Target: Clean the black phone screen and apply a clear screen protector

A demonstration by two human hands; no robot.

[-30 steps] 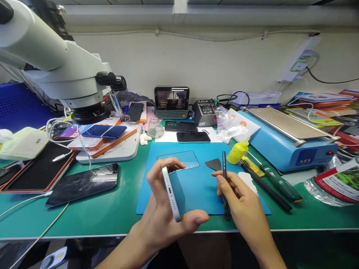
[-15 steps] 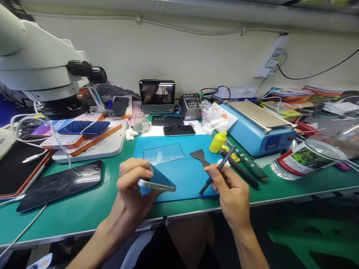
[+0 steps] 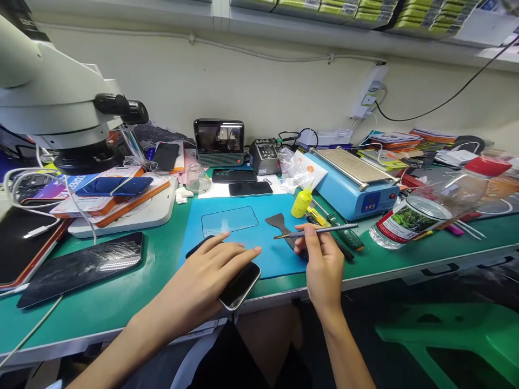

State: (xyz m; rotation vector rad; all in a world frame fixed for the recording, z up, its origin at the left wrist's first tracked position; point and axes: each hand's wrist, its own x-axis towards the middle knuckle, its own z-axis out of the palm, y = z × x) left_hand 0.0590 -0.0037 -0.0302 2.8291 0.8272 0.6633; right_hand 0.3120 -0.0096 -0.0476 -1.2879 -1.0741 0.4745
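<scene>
Head view: the left hand lies flat, fingers spread, on a dark phone resting screen-up at the near edge of the blue mat, close to the worktop lip. The right hand pinches a thin metal tool level above the mat, beside a black scraper. No writing is legible; bare mat lies between the hands.

No lettering reads clearly. The plastic bottle carries a red, white and green label — its print too small to make out — and the colourful card under the microscope shows only cut-off white letters.
</scene>
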